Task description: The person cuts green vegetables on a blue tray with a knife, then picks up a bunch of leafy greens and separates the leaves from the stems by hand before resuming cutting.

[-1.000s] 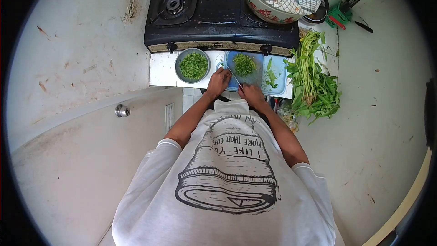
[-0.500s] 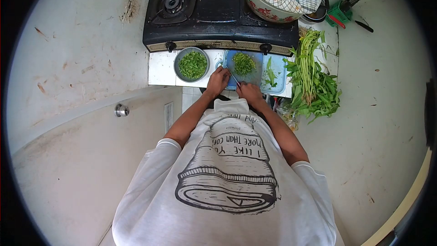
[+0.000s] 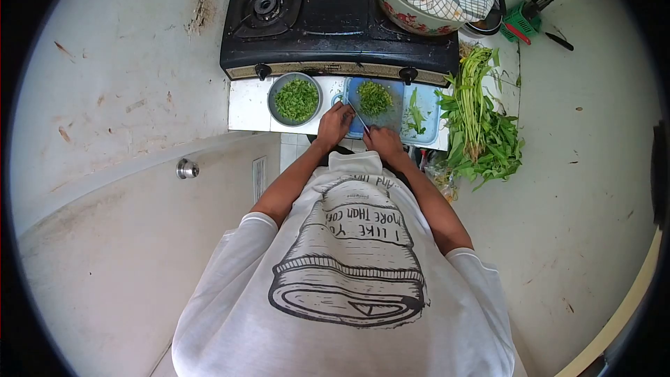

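Note:
My right hand (image 3: 384, 142) is closed round the handle of a knife (image 3: 361, 121), at the near edge of a blue chopping board (image 3: 355, 126). The thin blade slants up and left across the board. Beside the blade's far end, my left hand (image 3: 336, 123) is closed with its fingers drawn together; whether they pinch the blade or a bit of greens is too small to tell. Just beyond the knife lies a heap of chopped greens (image 3: 375, 98). A few loose leaves (image 3: 416, 113) rest on the light blue tray (image 3: 434, 128) under the board.
Left of the board stands a grey bowl (image 3: 271, 113) of chopped greens. A leafy bunch (image 3: 484, 119) hangs over the counter's right end. Behind are a black gas stove (image 3: 335, 45), a cloth-covered pot (image 3: 419, 22) and a green basket (image 3: 520, 22) with utensils. A door (image 3: 223, 174) is close on the left.

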`<move>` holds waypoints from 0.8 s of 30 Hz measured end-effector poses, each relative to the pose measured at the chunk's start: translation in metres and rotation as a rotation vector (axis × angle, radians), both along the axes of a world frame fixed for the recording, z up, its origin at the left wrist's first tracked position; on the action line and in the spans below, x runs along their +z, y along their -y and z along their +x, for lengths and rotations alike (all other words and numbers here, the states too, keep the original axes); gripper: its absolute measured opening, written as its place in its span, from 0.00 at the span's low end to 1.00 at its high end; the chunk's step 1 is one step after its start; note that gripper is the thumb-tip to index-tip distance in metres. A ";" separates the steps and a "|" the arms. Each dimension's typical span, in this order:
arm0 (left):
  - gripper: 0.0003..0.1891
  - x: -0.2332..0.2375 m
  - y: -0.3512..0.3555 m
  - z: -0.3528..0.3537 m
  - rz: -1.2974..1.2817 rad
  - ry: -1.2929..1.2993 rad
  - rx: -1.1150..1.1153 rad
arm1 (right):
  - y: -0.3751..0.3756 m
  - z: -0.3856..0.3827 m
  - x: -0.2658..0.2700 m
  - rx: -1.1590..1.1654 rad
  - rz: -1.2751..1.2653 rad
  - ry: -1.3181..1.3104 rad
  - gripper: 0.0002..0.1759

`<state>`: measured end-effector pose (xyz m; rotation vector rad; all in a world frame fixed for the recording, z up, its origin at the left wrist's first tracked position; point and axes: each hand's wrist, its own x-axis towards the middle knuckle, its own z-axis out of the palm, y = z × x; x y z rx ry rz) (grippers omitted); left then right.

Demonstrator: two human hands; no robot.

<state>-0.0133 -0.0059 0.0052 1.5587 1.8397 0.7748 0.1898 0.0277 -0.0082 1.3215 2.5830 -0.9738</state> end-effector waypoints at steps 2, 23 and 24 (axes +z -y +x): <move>0.05 0.003 0.000 0.001 -0.018 0.002 0.001 | -0.001 -0.002 -0.002 0.002 -0.002 0.007 0.22; 0.05 -0.004 0.000 0.000 -0.018 0.012 0.014 | -0.002 0.006 0.021 -0.044 -0.056 0.093 0.24; 0.05 -0.006 0.000 0.000 -0.026 0.008 0.013 | -0.002 0.006 0.023 -0.032 -0.052 0.082 0.25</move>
